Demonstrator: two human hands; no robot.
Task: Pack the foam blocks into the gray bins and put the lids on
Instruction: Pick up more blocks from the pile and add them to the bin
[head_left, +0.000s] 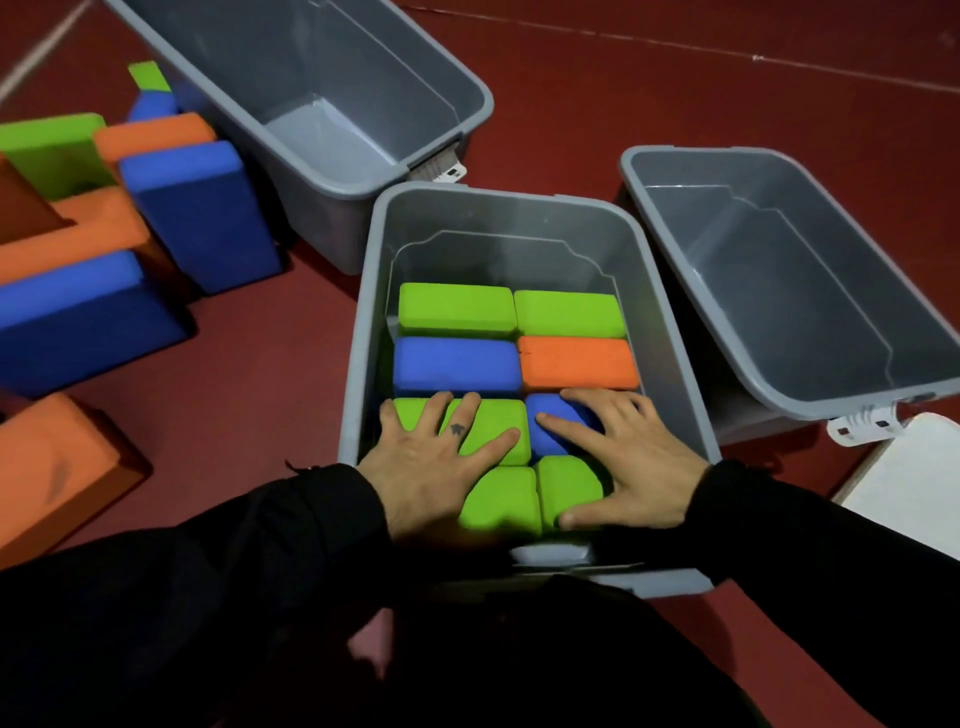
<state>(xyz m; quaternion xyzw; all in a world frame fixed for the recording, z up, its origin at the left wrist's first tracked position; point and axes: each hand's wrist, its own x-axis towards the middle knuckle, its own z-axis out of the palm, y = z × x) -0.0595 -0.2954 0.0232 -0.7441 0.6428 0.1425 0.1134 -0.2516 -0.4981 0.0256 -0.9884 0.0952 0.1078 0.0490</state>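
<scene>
The left hand (431, 467) lies flat, fingers straight and spread, its grip apart, pressing on a green block (493, 431) in the near left part of the middle bin (363, 322). The right hand (623, 462) is also spread with its grip apart; its fingers rest on a blue block (550, 421) and its thumb touches a green block (569, 486) nearer the person. Between the two hands sits another green block (501, 499). Beyond the fingertips lie a blue block (457, 364) and an orange block (579, 364), and past those two green blocks (457, 310) side by side. Two bins stand open: one beyond the left hand (363, 171), one to the right of the right hand (779, 291). Loose blocks (197, 208) lie on the red floor (260, 353), well left of the left hand.
</scene>
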